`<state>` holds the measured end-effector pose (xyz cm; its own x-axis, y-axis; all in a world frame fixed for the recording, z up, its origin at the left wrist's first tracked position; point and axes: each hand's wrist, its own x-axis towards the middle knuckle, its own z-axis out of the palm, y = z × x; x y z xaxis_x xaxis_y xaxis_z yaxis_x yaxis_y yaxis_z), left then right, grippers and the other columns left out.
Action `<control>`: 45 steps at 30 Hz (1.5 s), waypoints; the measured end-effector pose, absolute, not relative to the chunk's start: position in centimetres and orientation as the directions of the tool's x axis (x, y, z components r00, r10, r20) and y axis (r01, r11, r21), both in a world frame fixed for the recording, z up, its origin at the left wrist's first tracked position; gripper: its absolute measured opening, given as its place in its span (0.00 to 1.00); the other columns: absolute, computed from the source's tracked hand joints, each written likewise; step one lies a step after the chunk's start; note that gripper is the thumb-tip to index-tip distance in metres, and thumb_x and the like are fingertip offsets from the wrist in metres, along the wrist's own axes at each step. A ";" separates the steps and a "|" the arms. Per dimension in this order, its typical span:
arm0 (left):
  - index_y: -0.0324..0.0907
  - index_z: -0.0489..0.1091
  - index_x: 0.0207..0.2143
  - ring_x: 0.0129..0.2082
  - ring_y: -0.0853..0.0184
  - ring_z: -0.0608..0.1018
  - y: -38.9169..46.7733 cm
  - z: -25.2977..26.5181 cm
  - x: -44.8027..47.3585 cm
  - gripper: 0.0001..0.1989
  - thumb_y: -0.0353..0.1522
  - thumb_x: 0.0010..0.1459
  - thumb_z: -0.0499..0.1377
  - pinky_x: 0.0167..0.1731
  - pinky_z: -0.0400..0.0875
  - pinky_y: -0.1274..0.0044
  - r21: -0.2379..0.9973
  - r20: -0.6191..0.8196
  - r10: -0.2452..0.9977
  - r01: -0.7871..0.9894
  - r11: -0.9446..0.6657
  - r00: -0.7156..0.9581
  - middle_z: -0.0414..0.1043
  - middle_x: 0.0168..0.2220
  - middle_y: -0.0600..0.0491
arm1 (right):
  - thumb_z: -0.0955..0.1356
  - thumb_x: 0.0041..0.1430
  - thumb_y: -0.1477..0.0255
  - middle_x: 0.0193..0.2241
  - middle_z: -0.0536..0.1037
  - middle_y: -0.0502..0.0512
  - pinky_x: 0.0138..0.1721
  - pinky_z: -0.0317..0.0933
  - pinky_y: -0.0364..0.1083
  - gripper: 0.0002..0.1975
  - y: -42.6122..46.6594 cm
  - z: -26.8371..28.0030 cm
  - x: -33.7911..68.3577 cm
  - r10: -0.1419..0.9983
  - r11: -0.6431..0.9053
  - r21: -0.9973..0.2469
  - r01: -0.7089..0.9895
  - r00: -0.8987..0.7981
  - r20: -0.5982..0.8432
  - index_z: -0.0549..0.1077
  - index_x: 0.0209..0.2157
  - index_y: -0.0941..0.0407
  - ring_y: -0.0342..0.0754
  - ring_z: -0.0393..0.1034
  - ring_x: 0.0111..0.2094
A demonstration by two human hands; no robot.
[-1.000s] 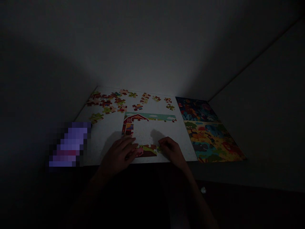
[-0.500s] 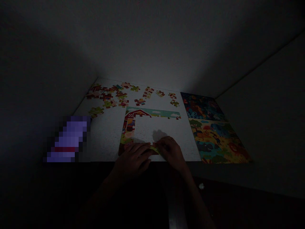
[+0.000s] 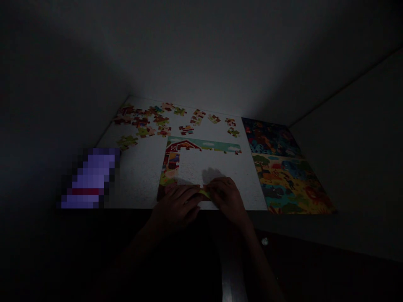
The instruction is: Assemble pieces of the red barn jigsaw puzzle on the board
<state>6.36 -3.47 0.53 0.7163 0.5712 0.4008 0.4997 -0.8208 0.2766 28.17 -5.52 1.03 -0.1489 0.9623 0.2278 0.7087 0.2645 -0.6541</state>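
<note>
A partly joined jigsaw puzzle (image 3: 217, 147) with a red barn and blue sky lies on a white table; its top, left side and part of the bottom edge show. My left hand (image 3: 178, 203) lies over the bottom left of it, fingers stretched to the right and pressing on the joined pieces. Closed at the fingertips, my right hand (image 3: 228, 199) grips a green and brown puzzle piece (image 3: 205, 193) at the right end of the bottom row. That piece is partly covered by the fingers, and whether it is fully seated cannot be seen in the dim light.
Several loose puzzle pieces (image 3: 146, 131) lie in a cluster at the table's back left, and more pieces (image 3: 198, 117) along the back. Two finished animal pictures (image 3: 283, 180) cover the right side. A blurred-out phone-like object (image 3: 92, 178) glows purple at the left.
The view has tilted slightly, so the table sits a little higher. Both hands stay at the bottom edge, the right fingers shifting slightly on the piece.
</note>
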 end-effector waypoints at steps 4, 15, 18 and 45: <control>0.47 0.71 0.52 0.53 0.61 0.72 -3.5 0.7 6.4 0.16 0.33 0.65 0.52 0.53 0.66 0.65 0.284 0.391 0.573 0.498 -0.819 0.720 0.71 0.55 0.51 | 0.67 0.63 0.73 0.40 0.78 0.55 0.48 0.60 0.53 0.06 -5.6 1.1 28.2 0.958 0.273 -0.625 0.731 -0.150 0.243 0.76 0.39 0.52 0.51 0.69 0.44; 0.47 0.71 0.51 0.47 0.59 0.71 -3.4 1.2 7.1 0.14 0.35 0.64 0.54 0.47 0.66 0.65 0.304 0.286 0.621 0.545 -0.781 0.730 0.71 0.52 0.51 | 0.67 0.62 0.72 0.41 0.78 0.56 0.48 0.61 0.53 0.06 -5.6 0.9 28.2 0.956 0.273 -0.613 0.741 -0.139 0.258 0.76 0.39 0.53 0.52 0.69 0.45; 0.47 0.71 0.51 0.44 0.58 0.71 -3.5 1.3 7.5 0.14 0.35 0.64 0.54 0.45 0.66 0.64 0.256 0.281 0.629 0.575 -0.777 0.725 0.72 0.51 0.50 | 0.67 0.62 0.72 0.40 0.78 0.56 0.48 0.61 0.53 0.06 -5.7 0.9 28.3 0.954 0.281 -0.606 0.744 -0.146 0.263 0.76 0.39 0.52 0.52 0.69 0.45; 0.50 0.70 0.53 0.45 0.56 0.72 -3.4 1.0 7.8 0.16 0.37 0.64 0.55 0.44 0.66 0.61 0.175 0.279 0.608 0.583 -0.793 0.743 0.72 0.51 0.50 | 0.66 0.63 0.72 0.44 0.78 0.55 0.47 0.60 0.54 0.11 -8.8 -0.2 28.6 0.924 0.198 -0.515 0.834 0.016 0.382 0.74 0.46 0.51 0.52 0.70 0.46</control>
<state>7.78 -3.41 1.03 0.7435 0.6080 0.2787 0.5830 -0.7933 0.1754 28.65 -8.80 -0.16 0.0159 0.9242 0.3816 0.8337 0.1984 -0.5153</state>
